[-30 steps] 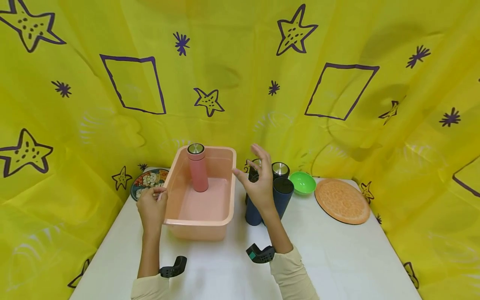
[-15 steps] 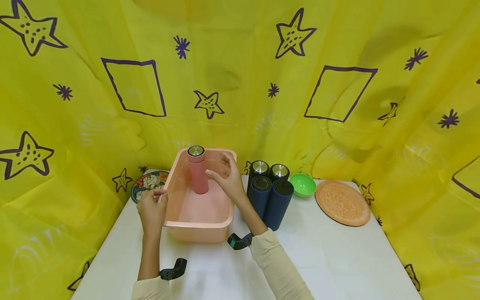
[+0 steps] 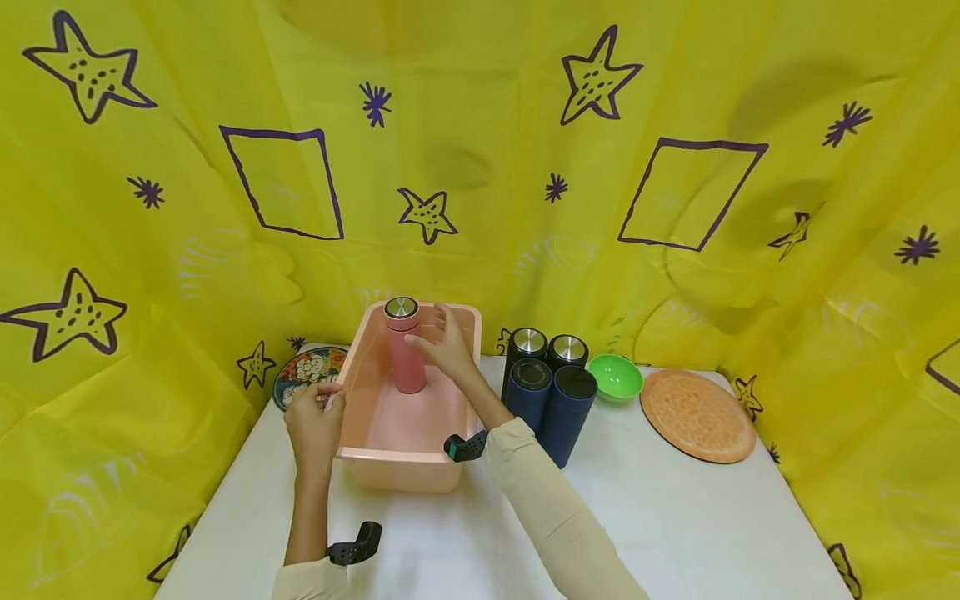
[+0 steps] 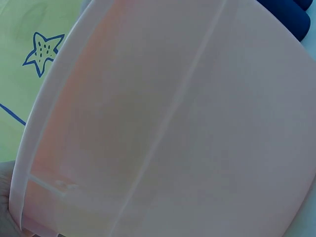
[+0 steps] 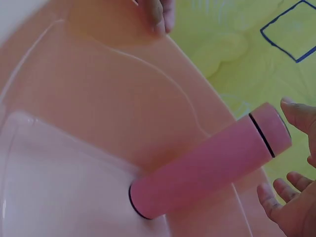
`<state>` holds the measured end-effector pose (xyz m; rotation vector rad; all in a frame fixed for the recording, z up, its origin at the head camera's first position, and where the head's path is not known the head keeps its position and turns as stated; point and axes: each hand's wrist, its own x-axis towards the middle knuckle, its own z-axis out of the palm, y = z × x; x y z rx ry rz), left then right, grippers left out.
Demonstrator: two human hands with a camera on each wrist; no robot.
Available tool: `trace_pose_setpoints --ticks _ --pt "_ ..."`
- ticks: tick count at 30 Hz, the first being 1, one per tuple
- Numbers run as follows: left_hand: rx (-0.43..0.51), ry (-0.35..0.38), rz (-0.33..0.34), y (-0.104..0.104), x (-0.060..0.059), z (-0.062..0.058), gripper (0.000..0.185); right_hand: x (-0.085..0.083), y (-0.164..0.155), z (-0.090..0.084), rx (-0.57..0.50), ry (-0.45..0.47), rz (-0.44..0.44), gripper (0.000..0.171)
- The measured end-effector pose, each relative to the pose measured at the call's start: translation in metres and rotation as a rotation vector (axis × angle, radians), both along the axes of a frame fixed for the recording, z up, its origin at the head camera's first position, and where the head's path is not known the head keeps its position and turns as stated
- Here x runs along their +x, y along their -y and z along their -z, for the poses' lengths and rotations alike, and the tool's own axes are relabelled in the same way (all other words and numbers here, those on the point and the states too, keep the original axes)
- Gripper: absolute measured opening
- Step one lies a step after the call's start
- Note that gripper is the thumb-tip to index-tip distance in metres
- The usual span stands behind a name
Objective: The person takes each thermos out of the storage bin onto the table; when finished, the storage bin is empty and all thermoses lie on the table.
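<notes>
A pink bottle [image 3: 407, 354] with a steel cap stands upright at the far end of a pink plastic tub [image 3: 397, 467] on the white table. My right hand [image 3: 442, 340] is inside the tub just right of the bottle, fingers spread. In the right wrist view the fingertips [image 5: 296, 112] flank the bottle [image 5: 212, 168] near its cap with a small gap showing. My left hand [image 3: 315, 417] grips the tub's left rim; its fingers [image 5: 158, 12] hook over the edge. The left wrist view is filled by the tub's outer wall [image 4: 173, 123].
Several dark bottles [image 3: 551, 383] stand bunched right of the tub, two with steel caps. Beyond them are a green bowl [image 3: 615, 377] and an orange round plate [image 3: 697, 414]. A patterned plate [image 3: 303, 367] lies left of the tub. Yellow curtain surrounds the table.
My right hand has moved left from above the dark bottles into the tub, up to the pink bottle. The left hand has stayed on the rim.
</notes>
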<state>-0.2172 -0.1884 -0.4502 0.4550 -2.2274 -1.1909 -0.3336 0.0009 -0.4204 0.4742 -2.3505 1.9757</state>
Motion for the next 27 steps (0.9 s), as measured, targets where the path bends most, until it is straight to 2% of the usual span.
trace_pose_setpoints --ticks 6,12,20,27 --pt "-0.022 -0.006 -0.018 0.001 0.001 0.002 0.013 -0.014 0.011 0.003 0.069 0.066 -0.019 0.083" --pt "-0.024 -0.013 -0.015 0.001 0.001 0.002 0.013 -0.021 0.018 0.004 0.146 0.113 -0.049 0.084" --pt "-0.027 0.006 -0.017 0.0 0.002 0.003 0.014 -0.023 0.024 0.007 0.147 0.114 -0.092 0.084" --pt "-0.037 0.006 -0.018 0.001 0.0 0.001 0.014 -0.022 0.031 0.004 0.141 0.125 -0.026 0.08"
